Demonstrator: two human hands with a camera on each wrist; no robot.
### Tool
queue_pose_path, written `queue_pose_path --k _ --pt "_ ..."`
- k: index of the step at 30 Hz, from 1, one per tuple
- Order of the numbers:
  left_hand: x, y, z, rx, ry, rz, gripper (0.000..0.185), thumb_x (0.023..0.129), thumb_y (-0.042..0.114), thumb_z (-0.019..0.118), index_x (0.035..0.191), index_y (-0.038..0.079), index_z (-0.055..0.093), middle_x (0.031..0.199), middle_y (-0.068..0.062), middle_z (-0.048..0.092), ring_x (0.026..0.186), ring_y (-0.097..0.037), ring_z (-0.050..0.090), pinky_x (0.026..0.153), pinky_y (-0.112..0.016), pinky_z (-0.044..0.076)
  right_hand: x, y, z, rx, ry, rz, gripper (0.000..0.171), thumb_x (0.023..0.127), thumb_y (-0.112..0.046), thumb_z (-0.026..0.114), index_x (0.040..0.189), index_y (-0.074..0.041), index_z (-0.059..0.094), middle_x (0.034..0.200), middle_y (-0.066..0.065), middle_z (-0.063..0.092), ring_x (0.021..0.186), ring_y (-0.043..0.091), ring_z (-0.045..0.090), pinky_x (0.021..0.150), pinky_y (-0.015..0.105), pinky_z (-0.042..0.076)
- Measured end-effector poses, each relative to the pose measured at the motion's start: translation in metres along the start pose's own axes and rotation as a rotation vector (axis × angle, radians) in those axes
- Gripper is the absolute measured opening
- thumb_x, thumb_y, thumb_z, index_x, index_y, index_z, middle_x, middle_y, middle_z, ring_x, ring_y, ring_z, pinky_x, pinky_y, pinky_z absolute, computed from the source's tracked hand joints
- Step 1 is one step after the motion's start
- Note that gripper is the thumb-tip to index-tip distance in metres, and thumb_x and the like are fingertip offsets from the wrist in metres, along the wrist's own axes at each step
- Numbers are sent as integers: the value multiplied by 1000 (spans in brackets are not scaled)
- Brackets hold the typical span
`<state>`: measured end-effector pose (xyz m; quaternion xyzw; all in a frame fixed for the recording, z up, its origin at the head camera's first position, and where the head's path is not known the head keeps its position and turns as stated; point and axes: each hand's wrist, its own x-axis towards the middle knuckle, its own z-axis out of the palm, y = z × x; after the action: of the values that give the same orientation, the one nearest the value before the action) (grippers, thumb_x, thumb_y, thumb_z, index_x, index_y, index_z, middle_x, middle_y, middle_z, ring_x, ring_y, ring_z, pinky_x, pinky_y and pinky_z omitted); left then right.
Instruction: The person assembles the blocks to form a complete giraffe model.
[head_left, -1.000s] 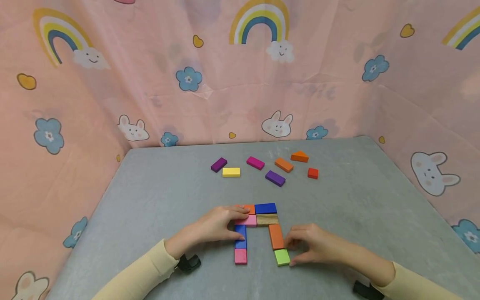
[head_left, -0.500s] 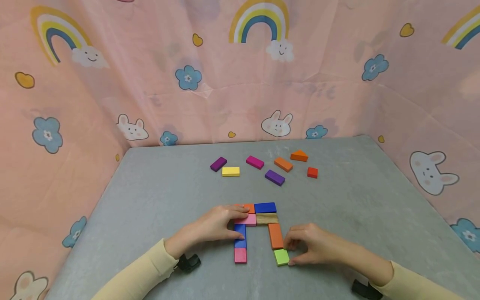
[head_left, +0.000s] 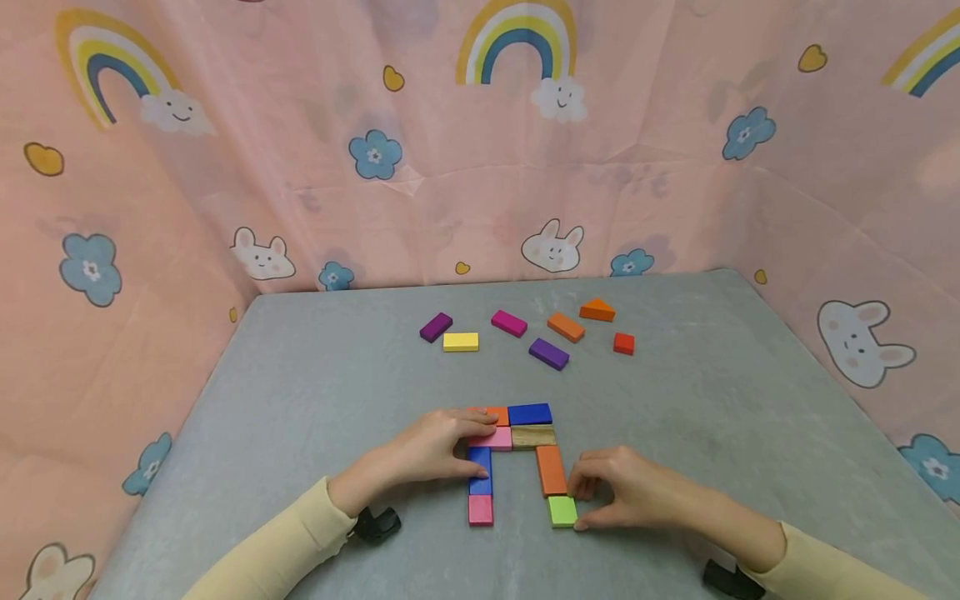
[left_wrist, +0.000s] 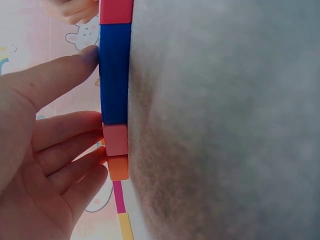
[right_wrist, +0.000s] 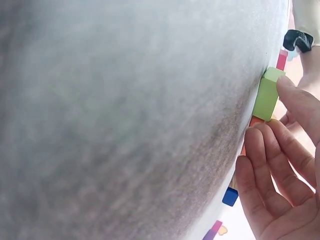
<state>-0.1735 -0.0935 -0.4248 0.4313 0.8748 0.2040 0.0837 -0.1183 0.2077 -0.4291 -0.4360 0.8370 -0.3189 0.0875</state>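
The right hand (head_left: 626, 492) has its fingers straight and together, the thumb tip and fingertips touching the green block (head_left: 562, 510), which lies flat on the grey table (head_left: 315, 392) just below the orange block (head_left: 551, 471). The left hand (head_left: 427, 454), fingers extended, presses the blue block (head_left: 481, 472) and pink block (head_left: 495, 439). 7 loose blocks (head_left: 549, 353) lie well beyond the green block.

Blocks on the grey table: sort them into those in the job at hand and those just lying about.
In hand:
green block, touched by the right hand
blue block and pink block, touched by the left hand
orange block

Lying about:
yellow block
orange wedge
red cube
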Motion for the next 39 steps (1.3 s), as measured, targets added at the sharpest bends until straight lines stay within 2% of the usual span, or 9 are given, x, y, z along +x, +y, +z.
queue_pose_path --k 4,11,15,39 --pt "1 0 0 14 5 1 59 76 48 63 124 17 52 133 7 45 124 -10 39 98 -35 37 1 0 1 7 2 33 23 72 -35 71 90 -24 59 81 -13 58 72 -1 55 62 15 49" --pt "0 0 0 13 4 1 58 76 48 63 124 17 52 132 6 45 124 -10 38 99 -34 37 1 0 1 -8 31 6 23 71 -34 72 89 -24 60 80 -13 58 71 -1 56 61 15 48" --pt "0 0 0 14 3 1 59 76 48 62 124 17 52 132 7 45 124 -10 38 98 -34 37 1 0 1 -13 38 21 23 71 -35 72 87 -24 60 79 -13 58 70 -1 55 61 15 48" --pt "0 0 1 4 4 -3 58 76 48 63 125 18 52 134 8 44 125 -10 38 98 -35 37 7 1 0 -14 -4 64 23 69 -38 72 82 -22 60 75 -13 57 67 -2 54 58 15 48"
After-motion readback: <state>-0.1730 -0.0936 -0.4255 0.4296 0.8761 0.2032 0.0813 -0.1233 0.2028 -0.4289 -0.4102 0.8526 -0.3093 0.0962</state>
